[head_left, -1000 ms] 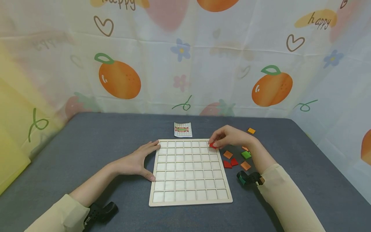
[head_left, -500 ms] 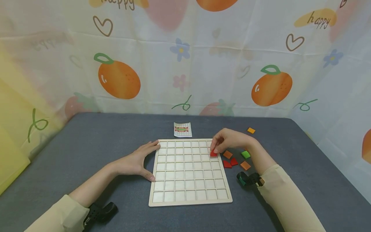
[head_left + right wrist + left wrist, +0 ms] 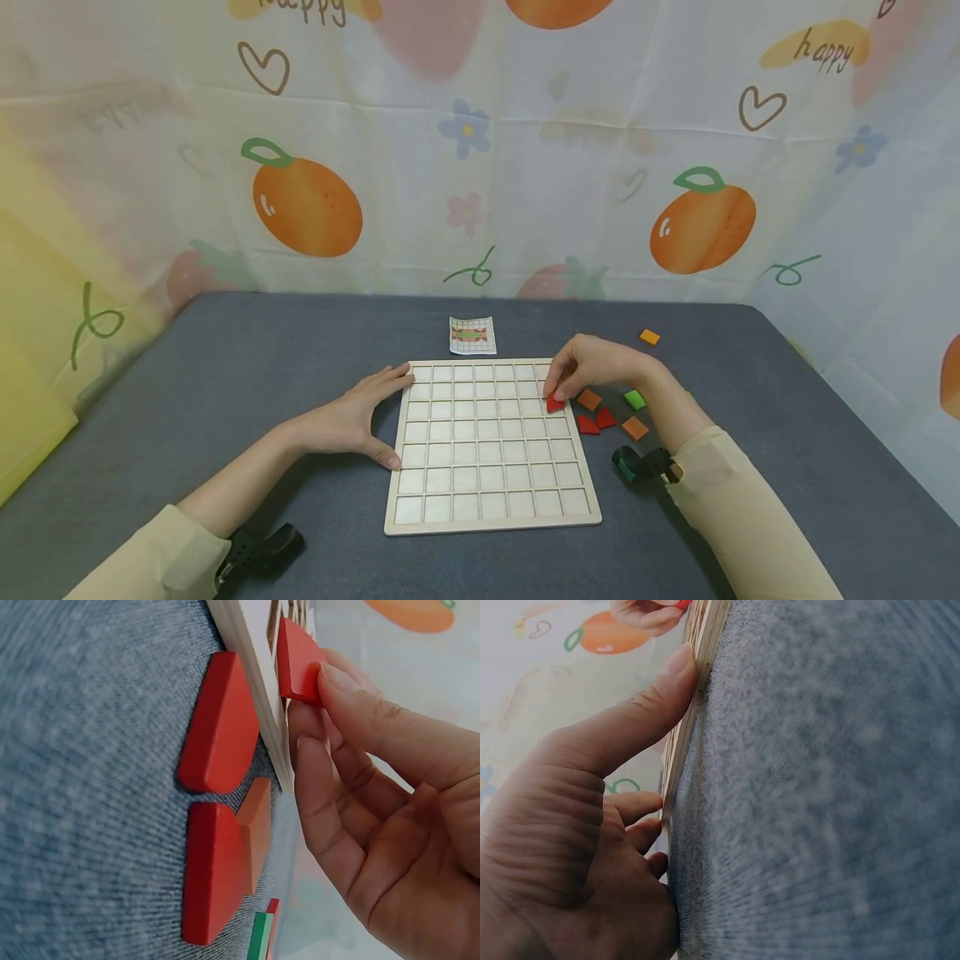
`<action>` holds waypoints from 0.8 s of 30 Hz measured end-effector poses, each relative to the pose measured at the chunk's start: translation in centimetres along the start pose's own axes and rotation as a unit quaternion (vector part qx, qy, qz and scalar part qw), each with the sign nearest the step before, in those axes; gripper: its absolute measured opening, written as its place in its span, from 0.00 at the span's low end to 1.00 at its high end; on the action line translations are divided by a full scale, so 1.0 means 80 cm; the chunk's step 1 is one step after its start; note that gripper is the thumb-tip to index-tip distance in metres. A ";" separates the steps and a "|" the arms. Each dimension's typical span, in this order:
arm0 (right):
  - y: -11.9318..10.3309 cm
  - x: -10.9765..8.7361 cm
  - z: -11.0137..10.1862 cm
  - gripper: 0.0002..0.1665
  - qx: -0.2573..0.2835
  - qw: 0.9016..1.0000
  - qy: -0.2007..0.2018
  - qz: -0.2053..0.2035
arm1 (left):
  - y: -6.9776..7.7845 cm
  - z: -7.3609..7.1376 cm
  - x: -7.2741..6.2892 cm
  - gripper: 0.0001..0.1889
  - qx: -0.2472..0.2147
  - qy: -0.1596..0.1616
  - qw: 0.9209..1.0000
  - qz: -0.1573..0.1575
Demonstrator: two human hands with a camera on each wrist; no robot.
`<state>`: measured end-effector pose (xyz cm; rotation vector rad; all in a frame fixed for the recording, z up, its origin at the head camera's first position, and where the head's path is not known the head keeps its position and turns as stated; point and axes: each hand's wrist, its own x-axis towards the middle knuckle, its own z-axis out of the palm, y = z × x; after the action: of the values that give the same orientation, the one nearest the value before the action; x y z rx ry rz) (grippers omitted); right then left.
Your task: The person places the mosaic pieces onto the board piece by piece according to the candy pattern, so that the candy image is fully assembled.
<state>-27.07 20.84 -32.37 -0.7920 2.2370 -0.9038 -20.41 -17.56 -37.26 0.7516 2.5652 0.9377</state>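
The right wrist view shows your right hand [image 3: 409,851] pinching a red tile [image 3: 300,664] between thumb and fingers over the right-hand column of the wooden grid board [image 3: 491,454]; whether they touch, I cannot tell. Your left hand [image 3: 345,418] is spread wide, its thumb and fingertips against the board's left edge. Beyond its right edge, on the dark table [image 3: 300,350], lie loose red tiles [image 3: 588,426], orange tiles [image 3: 635,428] and a green tile [image 3: 634,400], with a printed card [image 3: 472,335] near the far edge.

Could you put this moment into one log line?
left hand: touches edge of board; right hand: pinches red tile at board; loose tiles: right of board
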 end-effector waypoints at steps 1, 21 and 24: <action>0.000 0.000 0.000 0.09 -0.004 1.000 0.001 -0.002 | 0.000 0.000 0.000 0.62 0.001 0.000 1.000 0.000; 0.000 0.003 0.006 0.07 -0.019 1.000 0.008 0.001 | 0.002 0.000 -0.001 0.62 0.007 0.003 1.000 0.002; 0.001 0.004 0.006 0.07 -0.018 1.000 0.009 0.002 | 0.002 0.000 -0.002 0.62 0.008 0.002 1.000 0.003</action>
<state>-26.91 20.48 -32.82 -0.7974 2.2746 -0.8742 -20.20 -17.56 -37.10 0.7641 2.5792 0.9230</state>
